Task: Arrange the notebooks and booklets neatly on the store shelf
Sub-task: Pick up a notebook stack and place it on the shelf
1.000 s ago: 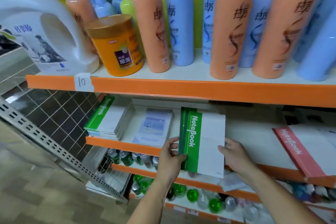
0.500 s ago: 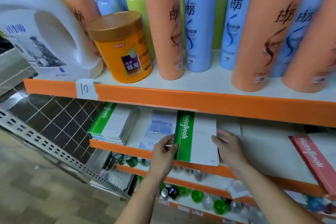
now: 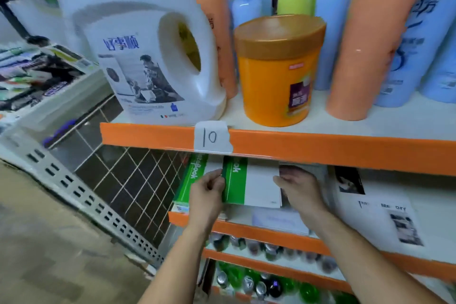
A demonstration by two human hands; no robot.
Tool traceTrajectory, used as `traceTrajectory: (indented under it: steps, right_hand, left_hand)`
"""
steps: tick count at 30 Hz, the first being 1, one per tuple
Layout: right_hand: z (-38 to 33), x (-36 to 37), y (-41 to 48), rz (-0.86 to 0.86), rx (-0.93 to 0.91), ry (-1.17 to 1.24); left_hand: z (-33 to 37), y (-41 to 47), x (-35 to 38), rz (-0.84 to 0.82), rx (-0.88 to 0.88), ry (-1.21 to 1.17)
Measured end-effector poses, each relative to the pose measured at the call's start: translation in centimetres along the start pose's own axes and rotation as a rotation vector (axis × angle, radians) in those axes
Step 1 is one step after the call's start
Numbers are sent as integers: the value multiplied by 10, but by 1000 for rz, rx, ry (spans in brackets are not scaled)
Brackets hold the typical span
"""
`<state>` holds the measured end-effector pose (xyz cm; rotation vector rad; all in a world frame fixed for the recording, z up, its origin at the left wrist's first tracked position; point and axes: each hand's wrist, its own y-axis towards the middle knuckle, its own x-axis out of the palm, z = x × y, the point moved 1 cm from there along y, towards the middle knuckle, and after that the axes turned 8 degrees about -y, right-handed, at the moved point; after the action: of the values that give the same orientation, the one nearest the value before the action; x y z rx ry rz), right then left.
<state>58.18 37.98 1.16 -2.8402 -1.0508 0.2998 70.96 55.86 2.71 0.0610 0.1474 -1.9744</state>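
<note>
**A:** Report the position of the green-and-white notebook (image 3: 251, 185).

**B:** It sits on the middle shelf (image 3: 246, 228), directly under the "10" tag (image 3: 212, 137), green spine band to the left, top edge hidden beneath the upper shelf lip (image 3: 320, 150). You hold it with 2 hands.

**A:** Grip state?

**B:** Your left hand (image 3: 207, 196) is clamped on the green spine edge, thumb on top of the cover. Your right hand (image 3: 299, 191) is closed on the white right edge, fingers curled over the cover. Both hands are in contact with the notebook.

**A:** What lies next to it?

**B:** To the left of the notebook, just beside it, is 1 stack of green notebooks (image 3: 188, 184), partly covered by your left hand. Below the notebook, a pale blue booklet (image 3: 280, 221) lies flat near the shelf front. To the right of the notebook, well apart, a white booklet with dark photos (image 3: 377, 207) lies flat.

**A:** Above the notebook?

**B:** On the upper shelf, above and left: 1 white jug (image 3: 138, 57). Directly above: 1 orange tub with a brown lid (image 3: 276, 71). Above and right: peach, blue and yellow-green bottles (image 3: 375, 39).

**A:** Below?

**B:** Lower shelves hold green bottles (image 3: 306, 291), blurred.
</note>
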Motion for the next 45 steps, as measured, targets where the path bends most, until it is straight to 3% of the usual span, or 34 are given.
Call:
traceTrajectory:
  steps: [8,11,18,29,34,45]
  right_hand:
    - [-12,104,-1,-98,39,-88]
    - [-13,116,-4,-49,55,-115]
    - [-15,131,-11,46,67,-147]
    - [7,144,-9,113,-4,-387]
    - [10,144,-11,134,29,-364]
    - [11,149,-18,161,67,-396]
  left_hand:
    - [-8,65,-91,-81,25,96]
    - [-21,78,-103,-110,15,110]
    - [-33,85,-111,-168,-39,51]
    - [-50,91,-118,-168,19,245]
    - [-51,86,-118,-175,51,319]
    - [-57,86,-116,-167,-19,230]
